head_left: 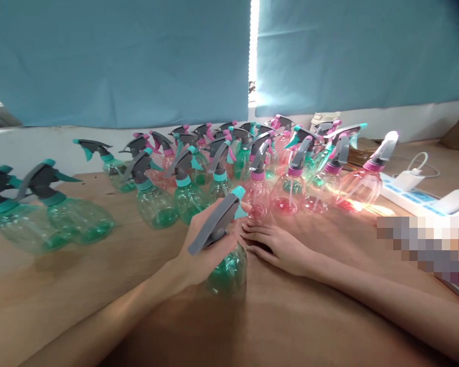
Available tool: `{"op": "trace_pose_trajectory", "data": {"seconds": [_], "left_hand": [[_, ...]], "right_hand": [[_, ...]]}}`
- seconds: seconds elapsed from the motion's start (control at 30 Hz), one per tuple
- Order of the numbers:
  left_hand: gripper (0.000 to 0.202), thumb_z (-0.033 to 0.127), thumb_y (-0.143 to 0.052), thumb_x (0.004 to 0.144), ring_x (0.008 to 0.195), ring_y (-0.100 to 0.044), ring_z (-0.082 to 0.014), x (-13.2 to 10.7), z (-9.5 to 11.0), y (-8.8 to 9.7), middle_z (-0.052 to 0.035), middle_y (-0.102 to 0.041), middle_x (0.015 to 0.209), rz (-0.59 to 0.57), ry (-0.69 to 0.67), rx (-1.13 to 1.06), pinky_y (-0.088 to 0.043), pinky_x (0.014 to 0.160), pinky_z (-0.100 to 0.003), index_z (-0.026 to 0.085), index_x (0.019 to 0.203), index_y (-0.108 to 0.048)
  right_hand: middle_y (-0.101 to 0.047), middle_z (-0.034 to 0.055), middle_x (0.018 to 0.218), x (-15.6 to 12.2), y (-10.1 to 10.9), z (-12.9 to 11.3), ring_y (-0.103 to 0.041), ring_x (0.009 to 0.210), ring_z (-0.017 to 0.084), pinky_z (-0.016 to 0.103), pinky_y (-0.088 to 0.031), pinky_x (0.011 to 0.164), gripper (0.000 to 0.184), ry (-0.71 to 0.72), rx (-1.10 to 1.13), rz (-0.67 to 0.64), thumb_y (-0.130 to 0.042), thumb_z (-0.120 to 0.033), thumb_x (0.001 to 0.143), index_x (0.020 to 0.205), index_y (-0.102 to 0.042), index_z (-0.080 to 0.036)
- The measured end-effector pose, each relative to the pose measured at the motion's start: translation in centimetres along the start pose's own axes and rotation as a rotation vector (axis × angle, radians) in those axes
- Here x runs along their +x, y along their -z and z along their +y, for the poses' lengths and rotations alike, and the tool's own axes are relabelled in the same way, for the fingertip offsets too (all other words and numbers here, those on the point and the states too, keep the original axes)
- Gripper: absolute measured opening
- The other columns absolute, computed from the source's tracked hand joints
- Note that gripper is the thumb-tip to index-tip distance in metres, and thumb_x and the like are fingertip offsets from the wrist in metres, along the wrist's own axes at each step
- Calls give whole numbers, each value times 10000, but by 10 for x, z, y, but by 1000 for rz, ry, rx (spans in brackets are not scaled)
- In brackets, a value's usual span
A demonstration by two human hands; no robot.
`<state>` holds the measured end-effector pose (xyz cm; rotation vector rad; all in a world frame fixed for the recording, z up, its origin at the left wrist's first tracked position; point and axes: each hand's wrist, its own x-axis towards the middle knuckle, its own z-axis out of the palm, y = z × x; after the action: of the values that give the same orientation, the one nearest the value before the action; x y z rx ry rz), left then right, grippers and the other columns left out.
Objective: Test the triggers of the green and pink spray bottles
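My left hand is wrapped round the neck of a green spray bottle with a grey and teal trigger head. This bottle stands at the near middle of the table, and part of its neck is hidden by my fingers. To its right, my right hand lies palm down on the wooden table, fingers stretched out and holding nothing. Just beyond that hand are pink spray bottles. More green spray bottles stand beyond my left hand.
Several green and pink spray bottles crowd the back of the table. Two green spray bottles stand at the left. A white power strip with plugs lies at the right. Blue blinds hang behind.
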<state>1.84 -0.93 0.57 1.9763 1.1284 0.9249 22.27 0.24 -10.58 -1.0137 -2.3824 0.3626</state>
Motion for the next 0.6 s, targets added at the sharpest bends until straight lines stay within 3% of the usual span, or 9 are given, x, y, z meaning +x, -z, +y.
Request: {"op": "trace_pose_trajectory", "data": {"seconds": [0.17,0.33,0.53,0.6], "left_hand": [[128,304,-562,762,526,-533,-152,0,0,-5,45,-561,636,-33,11,-6,-460,534,-297,253,877,-544],[229,315,-572,788,537,-556,-145,-3,3,-8,25,-629,740,47,18,37,-470,528,-299,280,1012,-539],[322,319,-623,789,798,-644,-189,-2,1,-6,-5,-647,877,10,-18,12,-488,562,-262,267,1098,-549],[327,321,-635,789,798,-625,-181,-3,0,-4,-3,-638,889,-5,-13,15,-495,594,-266,262,1102,-560]], "right_hand": [[-631,104,1308,1,0,0,-548,1257,256,464,-431,1074,324,5,-3,-4,-482,-277,978,1255,-621,-185],[-645,99,1289,2,-1,1,-556,1245,251,467,-443,1057,320,13,-11,12,-479,-274,977,1252,-624,-197],[-647,101,1286,2,0,-1,-548,1252,254,464,-443,1053,319,11,-42,6,-479,-271,980,1252,-621,-187],[-647,105,1285,2,0,-1,-550,1250,252,452,-444,1054,318,7,-61,-3,-476,-273,981,1245,-624,-175]]}}
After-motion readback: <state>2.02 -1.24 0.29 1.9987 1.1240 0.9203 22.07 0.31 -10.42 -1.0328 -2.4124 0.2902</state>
